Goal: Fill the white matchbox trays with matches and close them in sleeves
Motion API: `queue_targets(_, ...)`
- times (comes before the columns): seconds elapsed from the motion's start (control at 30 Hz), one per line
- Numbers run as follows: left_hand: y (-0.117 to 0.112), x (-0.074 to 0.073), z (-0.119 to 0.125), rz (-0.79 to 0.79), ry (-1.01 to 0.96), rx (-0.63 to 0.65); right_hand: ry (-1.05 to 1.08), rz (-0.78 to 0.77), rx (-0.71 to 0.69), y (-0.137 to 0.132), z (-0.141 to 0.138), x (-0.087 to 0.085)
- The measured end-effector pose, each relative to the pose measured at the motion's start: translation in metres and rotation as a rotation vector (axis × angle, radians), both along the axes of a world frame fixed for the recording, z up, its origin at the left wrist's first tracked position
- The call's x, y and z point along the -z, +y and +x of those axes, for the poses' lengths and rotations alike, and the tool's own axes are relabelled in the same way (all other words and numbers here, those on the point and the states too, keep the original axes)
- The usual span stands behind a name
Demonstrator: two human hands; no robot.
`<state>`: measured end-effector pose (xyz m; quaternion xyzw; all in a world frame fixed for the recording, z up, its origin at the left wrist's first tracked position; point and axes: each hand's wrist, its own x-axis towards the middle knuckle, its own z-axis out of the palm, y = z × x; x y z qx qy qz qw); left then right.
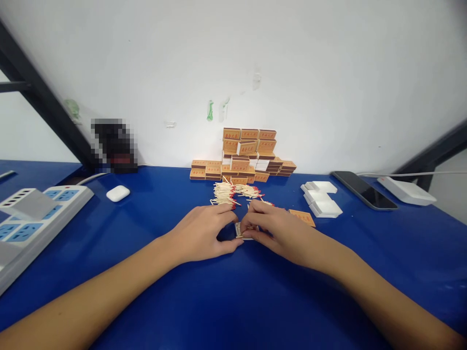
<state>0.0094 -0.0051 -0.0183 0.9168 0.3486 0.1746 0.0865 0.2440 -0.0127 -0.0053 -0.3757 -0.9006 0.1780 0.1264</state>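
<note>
Where the two hands meet at the middle of the blue table, a small matchbox tray lies pinched between them, its long axis running roughly from one hand to the other. The left hand curls around the tray's left end, thumb tip touching its near corner; the right hand grips the right end with bent fingers and covers most of it. Just beyond both sets of fingertips lies the heap of loose matches, slightly nearer the left hand. A flat matchbox sleeve lies just right of the right hand. Toward the person the tabletop is bare.
</note>
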Motion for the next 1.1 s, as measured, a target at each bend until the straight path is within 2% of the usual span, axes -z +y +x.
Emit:
queue_targets(0.33,0.0,0.001,0.0,-0.011,0.0,0.006,-0.041,-0.043,0.004,0.002,0.001,0.004)
queue_targets(0.6,-0.001,0.0,-0.001,-0.011,-0.005,0.005,-0.037,0.025,0.099,0.001,0.003,-0.007)
queue_targets(0.97,0.0,0.0,0.0,-0.006,0.008,0.001,0.016,-0.084,-0.012,0.001,0.001,0.001)
queue_targets(1.1,0.0,0.0,0.0,0.001,-0.008,0.001,0.003,-0.029,0.044,-0.002,0.001,-0.007)
